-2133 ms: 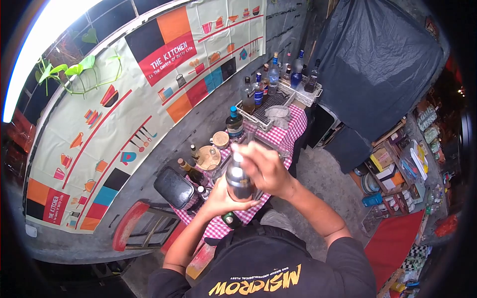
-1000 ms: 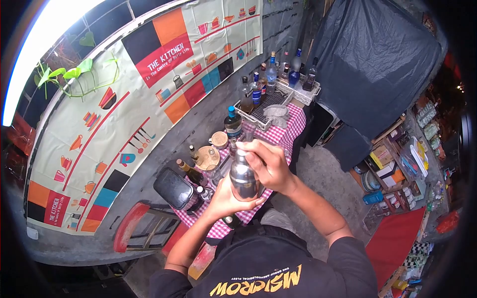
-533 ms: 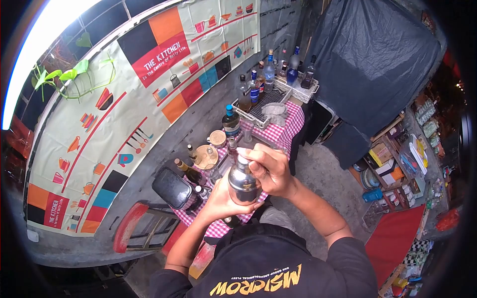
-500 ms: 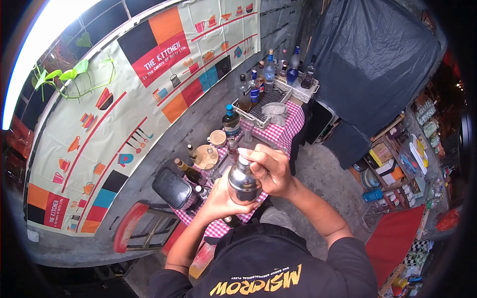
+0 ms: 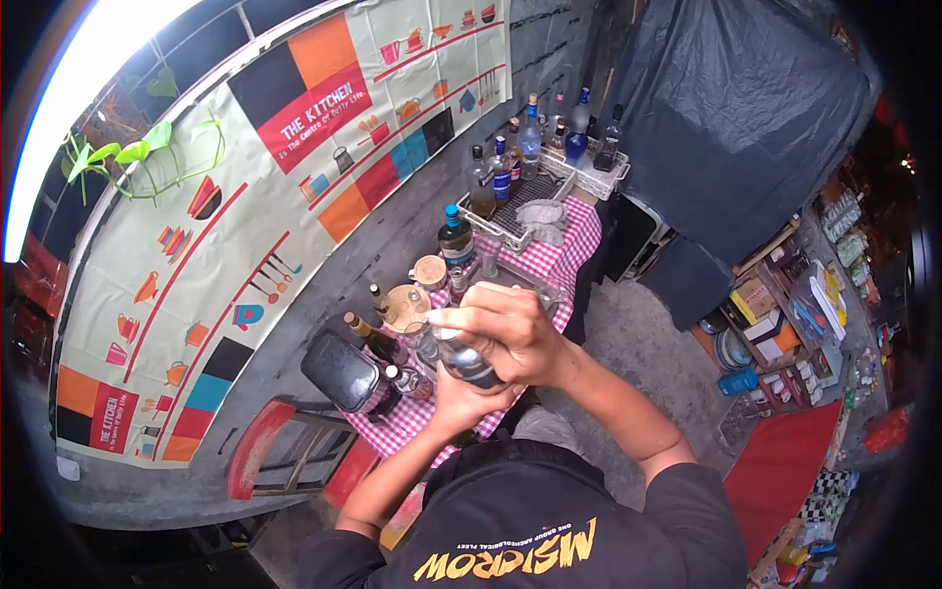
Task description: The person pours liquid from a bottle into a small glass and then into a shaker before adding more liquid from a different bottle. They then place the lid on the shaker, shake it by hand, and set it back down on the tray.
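Note:
A shiny metal cocktail shaker (image 5: pixel 463 361) is held in front of my chest, over the table's near edge. My left hand (image 5: pixel 463 404) is closed around its lower part, palm beneath. Over the upper part lies my right hand (image 5: pixel 515 329), its fingers curled about the cap end and hiding most of it. Just past the shaker, a clear glass (image 5: pixel 426 346) stands beside a round wooden board (image 5: pixel 406 308). A blue-capped bottle (image 5: pixel 455 236) rises beyond my hands.
On the checked tablecloth (image 5: pixel 561 257) a wire rack (image 5: pixel 505 228) and a white basket (image 5: pixel 601 177) hold several bottles; a grey cloth (image 5: pixel 542 218) drapes the rack. At left sit a black container (image 5: pixel 343 368) and a dark bottle (image 5: pixel 373 339). Cluttered shelves (image 5: pixel 760 319) stand at right.
My right hand has moved left and come down over the shaker's top, covering more of it. My left hand has shifted slightly right and its grip sits lower.

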The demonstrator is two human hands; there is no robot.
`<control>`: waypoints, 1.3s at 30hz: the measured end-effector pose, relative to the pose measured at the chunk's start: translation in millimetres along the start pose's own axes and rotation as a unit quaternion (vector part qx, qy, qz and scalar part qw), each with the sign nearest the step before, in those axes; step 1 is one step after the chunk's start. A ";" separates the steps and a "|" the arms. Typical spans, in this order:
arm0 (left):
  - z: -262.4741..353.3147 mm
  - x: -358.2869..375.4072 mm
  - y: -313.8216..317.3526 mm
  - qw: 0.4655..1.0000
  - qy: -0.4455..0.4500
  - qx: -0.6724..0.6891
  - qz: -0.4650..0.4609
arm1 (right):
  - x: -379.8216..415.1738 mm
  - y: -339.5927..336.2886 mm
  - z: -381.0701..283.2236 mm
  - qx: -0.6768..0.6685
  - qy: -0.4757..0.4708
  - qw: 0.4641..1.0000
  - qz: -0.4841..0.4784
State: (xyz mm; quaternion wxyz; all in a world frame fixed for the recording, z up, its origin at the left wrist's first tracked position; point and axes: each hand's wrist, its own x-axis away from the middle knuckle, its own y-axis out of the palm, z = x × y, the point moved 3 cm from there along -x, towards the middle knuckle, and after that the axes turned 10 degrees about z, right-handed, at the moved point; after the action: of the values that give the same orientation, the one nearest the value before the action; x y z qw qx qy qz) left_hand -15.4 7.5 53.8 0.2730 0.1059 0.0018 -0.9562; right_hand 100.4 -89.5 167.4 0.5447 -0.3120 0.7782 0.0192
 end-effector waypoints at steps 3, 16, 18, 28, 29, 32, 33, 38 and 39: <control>27.4 -22.6 -24.2 0.973 0.089 -0.206 -0.057 | 25.3 -12.4 14.9 -0.061 0.022 0.995 0.079; 28.4 -18.3 -8.9 0.994 0.054 -0.087 -0.049 | 11.6 -16.7 9.9 0.037 0.015 0.999 0.026; 50.6 -30.3 -29.4 0.967 0.103 -0.222 -0.072 | 18.1 -22.4 11.2 0.031 0.014 0.998 0.053; 23.7 -19.7 -13.4 0.991 0.004 -0.091 -0.095 | 7.2 -10.6 0.9 0.015 0.030 0.996 0.079; 23.4 -15.6 -5.7 0.997 0.004 -0.045 -0.067 | 3.6 -11.0 3.1 0.020 0.038 0.997 0.071; 45.9 -28.4 -17.2 0.980 0.072 -0.170 -0.074 | 12.2 -17.2 7.5 0.008 0.074 0.991 0.112; 57.1 -35.7 -26.2 0.956 0.138 -0.250 -0.073 | 20.4 -20.1 8.4 -0.007 0.076 0.989 0.131; 84.2 -50.3 -51.1 0.924 0.170 -0.327 -0.105 | 45.1 -12.8 16.5 -0.026 0.119 0.979 0.161; 72.3 -48.1 -42.9 0.942 0.151 -0.283 -0.099 | 33.7 -12.8 12.0 -0.031 0.100 0.982 0.156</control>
State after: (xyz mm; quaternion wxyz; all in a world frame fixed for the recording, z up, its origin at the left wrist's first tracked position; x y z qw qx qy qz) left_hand -12.5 64.7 131.9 0.1927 0.1664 0.3238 -0.9112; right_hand 109.7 -111.0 137.6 0.4444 -0.2038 0.8669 0.0972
